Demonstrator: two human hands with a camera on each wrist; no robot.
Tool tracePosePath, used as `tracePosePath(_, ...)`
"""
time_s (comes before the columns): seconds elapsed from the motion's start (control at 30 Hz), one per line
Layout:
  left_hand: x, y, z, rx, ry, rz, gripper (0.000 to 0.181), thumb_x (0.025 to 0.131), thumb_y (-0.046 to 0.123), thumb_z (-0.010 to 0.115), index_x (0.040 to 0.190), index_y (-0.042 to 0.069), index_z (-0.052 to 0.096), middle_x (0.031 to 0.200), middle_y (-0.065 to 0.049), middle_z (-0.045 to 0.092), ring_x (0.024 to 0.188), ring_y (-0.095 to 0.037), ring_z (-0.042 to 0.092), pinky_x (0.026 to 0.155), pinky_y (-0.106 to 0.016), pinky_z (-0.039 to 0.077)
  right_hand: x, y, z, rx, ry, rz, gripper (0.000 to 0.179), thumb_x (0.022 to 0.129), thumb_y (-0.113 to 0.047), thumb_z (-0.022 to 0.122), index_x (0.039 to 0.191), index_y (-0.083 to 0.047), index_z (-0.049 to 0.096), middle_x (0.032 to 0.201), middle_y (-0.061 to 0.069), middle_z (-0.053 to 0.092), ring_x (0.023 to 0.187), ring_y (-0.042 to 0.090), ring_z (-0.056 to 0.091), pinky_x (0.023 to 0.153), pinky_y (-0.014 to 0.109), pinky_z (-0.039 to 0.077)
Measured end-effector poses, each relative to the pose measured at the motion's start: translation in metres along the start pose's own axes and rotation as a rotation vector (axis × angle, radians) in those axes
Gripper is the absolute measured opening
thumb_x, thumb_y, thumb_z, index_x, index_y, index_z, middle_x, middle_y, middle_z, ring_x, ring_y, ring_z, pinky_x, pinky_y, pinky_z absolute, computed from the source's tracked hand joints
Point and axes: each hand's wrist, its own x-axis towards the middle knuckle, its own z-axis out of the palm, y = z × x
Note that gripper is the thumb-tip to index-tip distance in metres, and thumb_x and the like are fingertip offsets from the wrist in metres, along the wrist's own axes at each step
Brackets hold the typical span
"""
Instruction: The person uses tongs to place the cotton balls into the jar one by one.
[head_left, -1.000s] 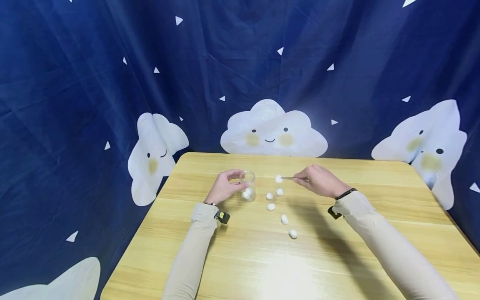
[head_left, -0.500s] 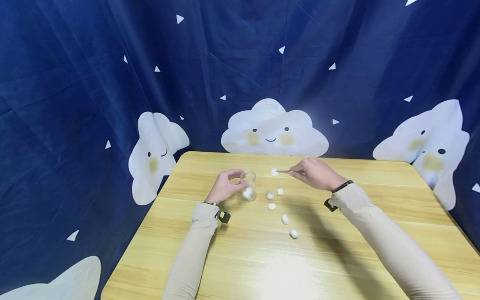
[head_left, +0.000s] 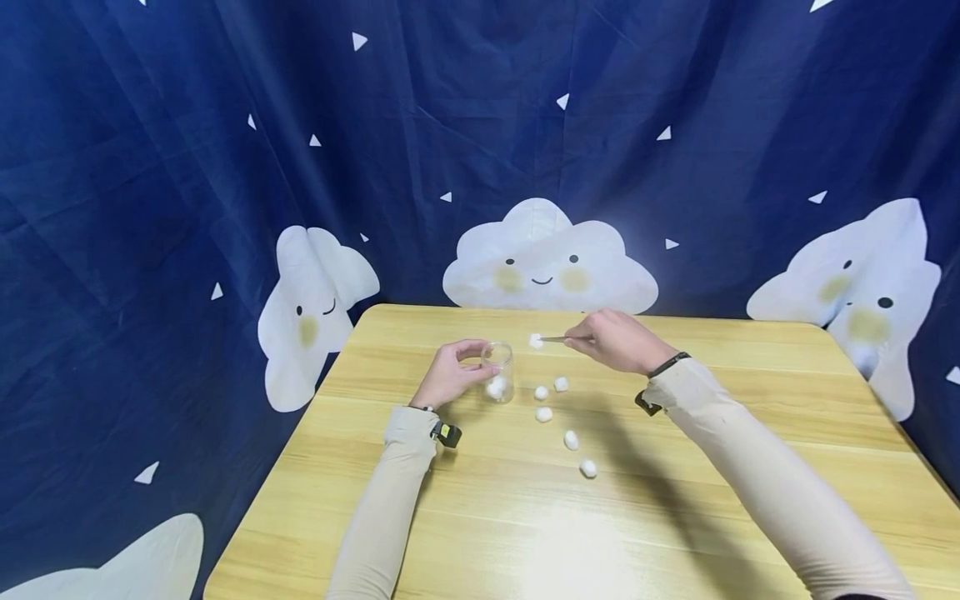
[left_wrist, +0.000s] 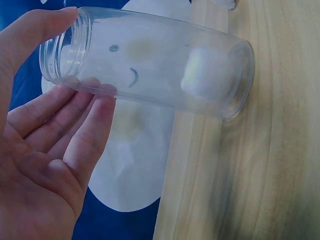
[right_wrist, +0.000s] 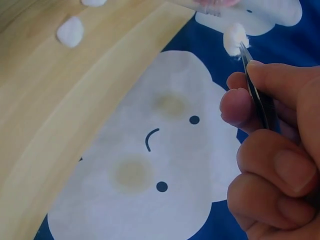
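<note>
My left hand (head_left: 452, 372) grips a clear plastic jar (left_wrist: 150, 55) near its threaded open mouth. The jar stands on the table, and white cotton balls (head_left: 496, 387) lie at its bottom. With thumb and fingers my right hand (head_left: 621, 340) pinches a pair of metal tweezers (right_wrist: 255, 90). A cotton ball (right_wrist: 235, 39) is caught in the tweezer tips, held in the air to the right of the jar and a little above its rim. How many balls the jar holds cannot be told.
Several loose cotton balls (head_left: 571, 440) lie scattered on the wooden table (head_left: 465, 500), right of the jar and nearer me. Behind the table's far edge hangs a blue curtain (head_left: 420, 125) with white clouds.
My right hand has lifted the cotton ball in the tweezers and carried it left, closer to the jar. The left hand and the jar have stayed in place.
</note>
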Motion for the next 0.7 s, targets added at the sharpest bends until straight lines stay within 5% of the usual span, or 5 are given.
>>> tracePosePath(0.37,0.001,0.0,0.0,0.012,0.001,0.0,0.057,0.083,0.024,0.089,0.133,0.008,0.067,0.132,-0.011,0.071,0.131,-0.03,0.063,0.1,-0.031,0.061,0.015,-0.009,0.0,0.026,-0.001,-0.035,0.031,0.1,-0.013,0.067,0.07,-0.018,0.062,0.061,-0.009,0.05,0.057,0.006,0.043,0.056,0.025,0.04)
tracePosePath(0.7,0.0,-0.001,0.0,0.026,0.009,0.002,0.053,0.084,0.024,0.088,0.131,0.01,0.068,0.132,-0.013,0.07,0.13,-0.028,0.064,0.099,-0.03,0.061,0.026,-0.014,0.008,0.028,0.004,-0.06,0.015,0.099,-0.015,0.069,0.089,-0.014,0.08,0.08,-0.001,0.078,0.068,0.007,0.064,0.068,0.033,0.059)
